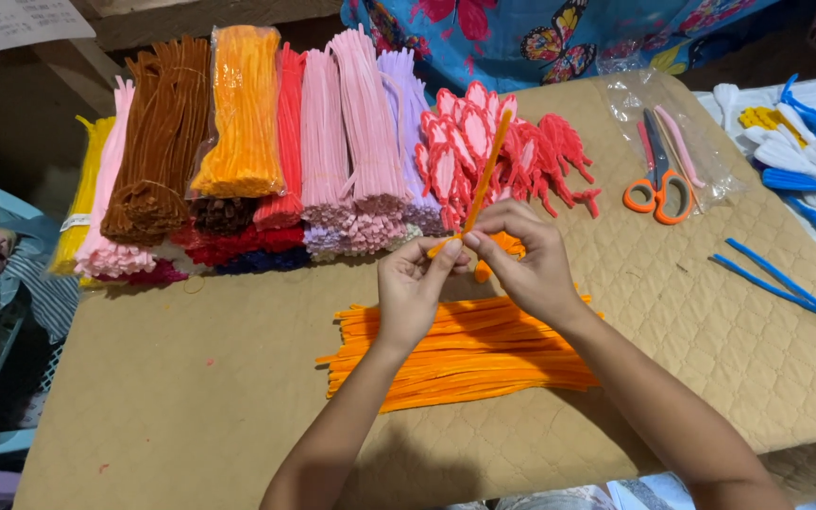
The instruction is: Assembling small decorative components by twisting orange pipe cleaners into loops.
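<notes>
Standing upright between the person's fingertips is an orange pipe cleaner [488, 170], its lower end pinched above the middle of the work surface. The left hand [413, 283] is gripping that lower end with thumb and forefinger; the right hand [521, 260] is closing on it from the other side, fingers curled, the two hands touching. A small orange curl [502, 247] is showing just behind the right fingers; whether it is joined to the stem, I cannot tell.

Directly under the wrists a loose sheaf of orange pipe cleaners [465, 354] is lying flat, running left to right. All of this is resting on a tan quilted mat [710, 340] covering the table.

Along the far edge, bundles of pipe cleaners [247, 142] are lying side by side: yellow, pink, brown, orange, red, pale pink, lilac. Beside them a heap of red-and-white bent shapes [502, 151] is sitting. Further right, orange-handled scissors [658, 179] are lying on a clear plastic bag [630, 94]. Two blue pipe cleaners [786, 283] are lying near the right edge, well apart from the hands. Behind the table a blue butterfly-print cloth [540, 33] is hanging.
</notes>
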